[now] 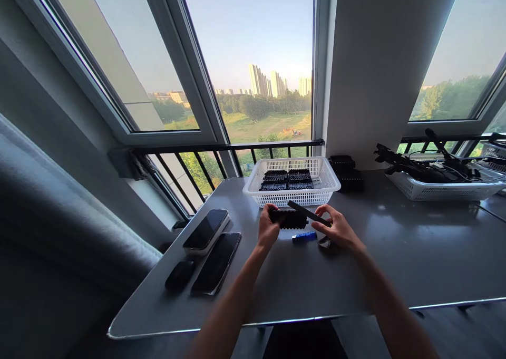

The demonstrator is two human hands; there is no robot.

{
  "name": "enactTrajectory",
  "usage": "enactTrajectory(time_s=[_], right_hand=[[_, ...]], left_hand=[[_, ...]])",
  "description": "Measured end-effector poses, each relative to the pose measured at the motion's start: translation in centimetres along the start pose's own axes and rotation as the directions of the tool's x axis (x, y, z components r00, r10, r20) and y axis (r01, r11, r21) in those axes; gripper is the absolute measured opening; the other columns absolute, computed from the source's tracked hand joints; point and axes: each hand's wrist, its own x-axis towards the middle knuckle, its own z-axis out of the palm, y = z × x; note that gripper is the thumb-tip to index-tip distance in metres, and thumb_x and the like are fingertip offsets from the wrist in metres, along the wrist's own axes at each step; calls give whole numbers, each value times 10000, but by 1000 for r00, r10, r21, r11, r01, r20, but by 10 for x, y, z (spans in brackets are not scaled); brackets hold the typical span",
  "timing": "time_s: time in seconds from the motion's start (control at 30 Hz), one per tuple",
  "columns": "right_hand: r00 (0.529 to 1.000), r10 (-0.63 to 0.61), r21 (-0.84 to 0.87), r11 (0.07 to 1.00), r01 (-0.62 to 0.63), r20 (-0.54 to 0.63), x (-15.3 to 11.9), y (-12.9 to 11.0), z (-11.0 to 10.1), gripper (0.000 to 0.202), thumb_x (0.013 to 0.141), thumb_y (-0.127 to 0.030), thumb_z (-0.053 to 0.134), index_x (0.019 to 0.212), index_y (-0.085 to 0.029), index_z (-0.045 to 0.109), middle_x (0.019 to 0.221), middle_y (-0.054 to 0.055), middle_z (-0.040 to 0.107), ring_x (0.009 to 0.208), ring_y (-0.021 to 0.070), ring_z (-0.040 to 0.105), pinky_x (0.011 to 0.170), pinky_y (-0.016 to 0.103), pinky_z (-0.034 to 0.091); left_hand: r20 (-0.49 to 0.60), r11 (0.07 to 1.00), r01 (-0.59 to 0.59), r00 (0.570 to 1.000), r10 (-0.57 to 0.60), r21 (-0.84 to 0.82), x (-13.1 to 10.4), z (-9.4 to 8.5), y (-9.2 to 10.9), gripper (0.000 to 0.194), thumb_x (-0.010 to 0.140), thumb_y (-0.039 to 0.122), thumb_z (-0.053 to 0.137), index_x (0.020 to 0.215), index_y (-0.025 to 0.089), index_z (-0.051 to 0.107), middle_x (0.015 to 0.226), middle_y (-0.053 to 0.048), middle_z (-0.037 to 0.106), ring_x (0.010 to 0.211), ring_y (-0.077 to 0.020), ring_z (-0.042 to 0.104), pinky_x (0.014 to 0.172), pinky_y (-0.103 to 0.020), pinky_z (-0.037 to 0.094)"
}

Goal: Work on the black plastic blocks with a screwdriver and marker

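My left hand (pixel 269 227) is closed on the left end of a black ridged plastic block (pixel 291 219), held just above the table. In my right hand (pixel 335 225) a flat dark strip (pixel 308 212) is pinched near its right end; its left end slants up over the block. Whether strip and block touch, I cannot tell. Below them on the table lies a blue cylindrical item (pixel 304 236), with a small crumpled-looking piece (pixel 324 242) under my right hand. Just beyond my hands stands a white perforated basket (pixel 290 198) holding several similar black blocks (pixel 286 180).
On the table's left lie a phone on a white box (pixel 206 229), a second phone-like dark slab (pixel 216 263) and a black mouse (pixel 179 275). Stacked black blocks (pixel 346 173) stand right of the basket. Farther right, another white basket (pixel 438 187) holds black parts and cables.
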Motion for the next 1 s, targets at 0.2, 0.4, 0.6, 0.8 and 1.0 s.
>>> enactTrajectory(time_s=[0.2,0.4,0.6,0.8,1.0], right_hand=[[986,44,-242,967,-83,-162,1,8,5,552,898,-624,397,576,-184,481,524,-18,503,507,119,446,510,250,272],[984,-13,-411,910,-63,-178,-3,5,5,573,860,-670,445,556,-187,501,496,-11,531,486,121,448,512,251,232],[987,-6,-471,879,-72,-163,-4,2,7,566,881,-663,412,606,-199,583,553,12,610,530,147,530,524,252,242],[989,-16,-476,877,-58,-149,-4,3,3,598,878,-682,394,597,-196,602,526,15,595,509,143,520,523,256,241],[982,-20,-451,890,-67,-186,-3,5,3,602,848,-709,423,591,-196,607,534,12,600,508,140,512,516,252,244]], left_hand=[[84,989,-147,986,145,22,-4,1,10,192,684,111,561,823,215,477,778,15,566,748,-151,575,725,-274,459],[98,982,-191,977,191,-12,-4,0,9,192,698,116,587,796,216,456,779,18,553,740,-141,550,718,-261,435],[120,983,-181,976,181,-11,-6,2,7,241,681,103,604,797,216,425,764,30,531,686,-119,498,667,-239,415],[67,979,-156,984,166,-133,-5,3,10,355,639,74,617,826,233,361,765,46,530,703,-114,515,670,-228,431],[77,983,-153,984,161,-102,-5,2,10,341,648,77,609,826,234,364,773,43,531,701,-110,517,670,-228,435]])
